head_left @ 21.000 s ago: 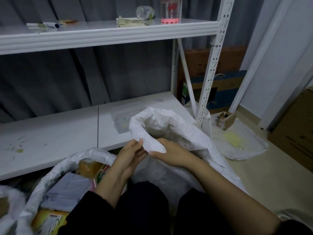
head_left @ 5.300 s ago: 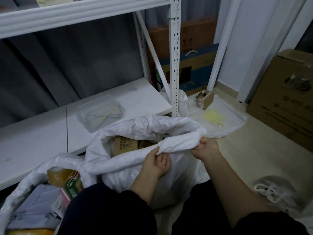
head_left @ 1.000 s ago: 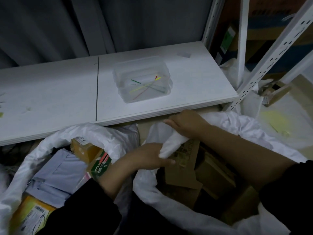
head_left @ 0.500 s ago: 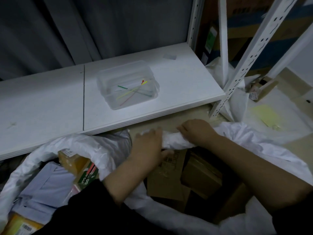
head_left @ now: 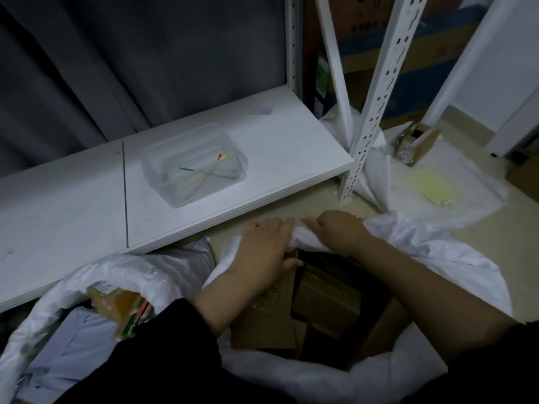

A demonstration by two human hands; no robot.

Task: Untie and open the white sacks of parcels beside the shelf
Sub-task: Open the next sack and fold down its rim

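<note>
A white sack (head_left: 431,249) stands open in front of me, its rim rolled down, with brown cardboard parcels (head_left: 326,304) showing inside. My left hand (head_left: 262,252) lies over the far rim with the thumb tucked inside, holding the fabric. My right hand (head_left: 335,231) grips the same rim just to the right, fingers pointing left. A second white sack (head_left: 96,272) sits open at the lower left, holding a yellow box (head_left: 119,304) and pale grey mailers (head_left: 73,345).
The white bottom shelf (head_left: 73,205) runs across the far side, carrying a clear plastic tub (head_left: 195,164) of coloured sticks. The perforated upright (head_left: 376,94) stands at the right. Beyond it lie a flat white bag (head_left: 466,182) with a yellow note and a small cardboard box (head_left: 417,141).
My hands have come closer together along the far rim of the sack and pushed it lower. The view has shifted slightly, showing more of the floor on the right.
</note>
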